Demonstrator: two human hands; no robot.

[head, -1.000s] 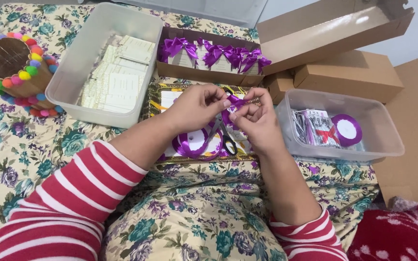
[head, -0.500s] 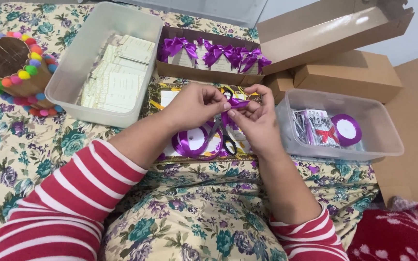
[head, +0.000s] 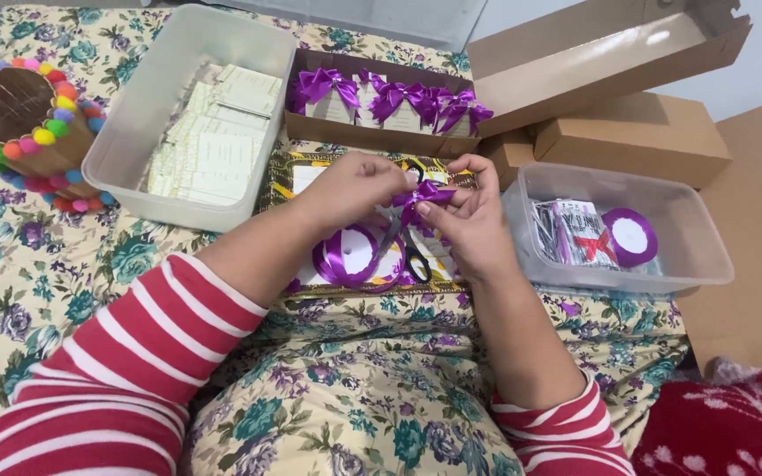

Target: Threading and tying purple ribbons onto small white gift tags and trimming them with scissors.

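- Two hands meet over the middle of the floral cloth: the left hand [head: 350, 189] and right hand [head: 469, 216] each pinch a small purple bow [head: 423, 194], fingers clamped on its loops from either side.
- Risk: the bow hangs between fingertips only; if one pinch slackens before the knot is snug, the loops would likely slip and come undone.
- Risk: scissors [head: 409, 251] lie just under the hands, partly hidden, beside the ribbon roll [head: 352, 256]; a dropped wrist could knock them, or loose ribbon could snag on them.
- Risk: uneven pulling would probably leave the bow lopsided.
- Both roll and scissors rest on a patterned board [head: 297, 172], itself on the cloth.
- Clear tub [head: 147, 92], left: stacks of pale printed cards [head: 213, 141], lying flat.
- Brown tray [head: 310, 132], beyond the hands: a row of finished purple bows [head: 390, 95] tied on small pale cards, standing close together.
- Clear tub [head: 707, 256], right: a second purple roll [head: 630, 236] and small packets [head: 575, 231]; what they hold I cannot tell.
- Pompom-edged basket [head: 19, 110], far left: contents not visible.
- Cardboard boxes [head: 637, 132] sit behind the right tub, one with an open flap.
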